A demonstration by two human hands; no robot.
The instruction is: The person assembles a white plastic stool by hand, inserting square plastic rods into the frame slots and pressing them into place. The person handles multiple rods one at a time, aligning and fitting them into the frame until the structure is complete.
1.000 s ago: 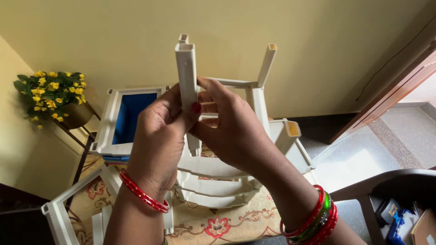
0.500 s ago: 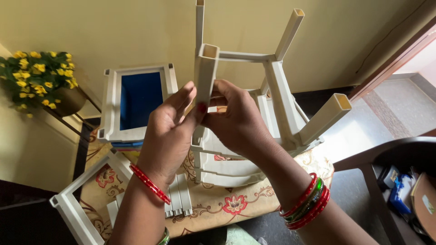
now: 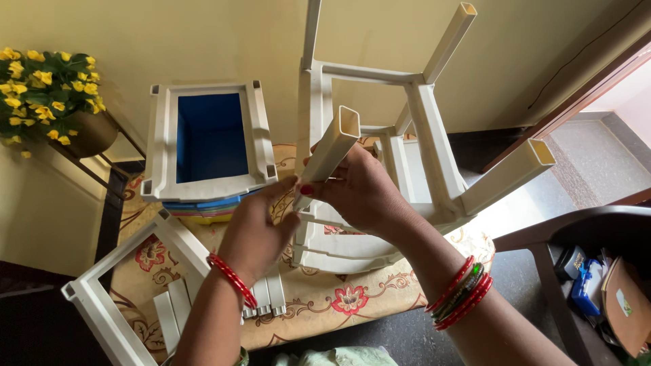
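L hand (image 3: 254, 234) & R hand (image 3: 359, 193) — both clenched round white stool leg (image 3: 329, 152), upturned.

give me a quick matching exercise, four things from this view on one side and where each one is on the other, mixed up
Things:
1. flower pot
2. blue-lined stool stack
3. cream leg
4. dark chair

Places:
A. held in both hands
B. far left, by the wall
C. lower right
D. left of centre, on the floral cloth

Pairs: 1-B, 2-D, 3-A, 4-C
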